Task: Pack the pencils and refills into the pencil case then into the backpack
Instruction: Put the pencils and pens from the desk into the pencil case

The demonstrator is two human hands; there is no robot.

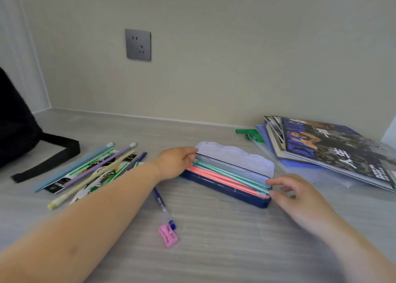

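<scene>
A dark blue pencil case (225,187) lies open mid-table, its pale lid (235,157) tipped back. Pink and teal pencils (227,175) lie inside it. My left hand (175,162) rests at the case's left end, fingertips on the pencil ends there. My right hand (300,197) hovers at the right end, fingers spread, fingertips touching the case's corner. To the left, blue, purple and yellow pencils (90,171) lie loose over green-and-white refill packets (102,175). The black backpack (15,119) stands at the far left edge.
A blue pen (162,205) and a pink sharpener (168,235) lie in front of the case. Magazines and folders (325,149) are stacked at the right, green clips (250,134) behind them. The backpack strap (53,154) trails across the table. A wall socket (138,44) is behind.
</scene>
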